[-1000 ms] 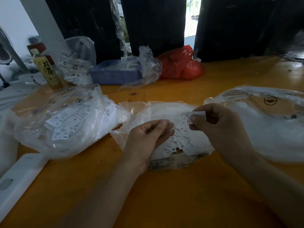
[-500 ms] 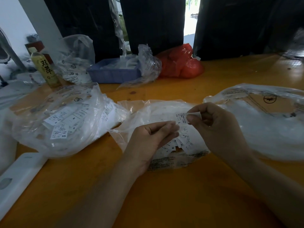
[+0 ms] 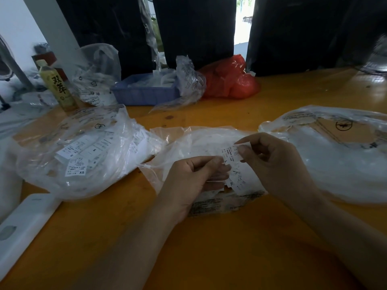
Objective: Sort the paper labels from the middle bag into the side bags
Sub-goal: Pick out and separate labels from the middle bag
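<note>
Three clear plastic bags lie on the orange table. The middle bag (image 3: 194, 143) holds a pile of white paper labels (image 3: 240, 181), one marked XL. My right hand (image 3: 274, 164) pinches one label (image 3: 230, 152) marked L above that pile. My left hand (image 3: 192, 181) rests on the middle bag with curled fingers, its fingertips touching the lower edge of the same label. The left bag (image 3: 83, 151) holds labels marked S and XS. The right bag (image 3: 335, 160) holds a white heap that I cannot read.
A blue tray (image 3: 144, 93) with plastic wrap, a red bag (image 3: 230, 80) and a yellow bottle (image 3: 56, 84) stand at the back. A white flat device (image 3: 23, 222) lies at the front left. Dark curtains hang behind the table.
My right hand has carried the pinched label slightly left and down toward my left hand, whose fingertips now meet it.
</note>
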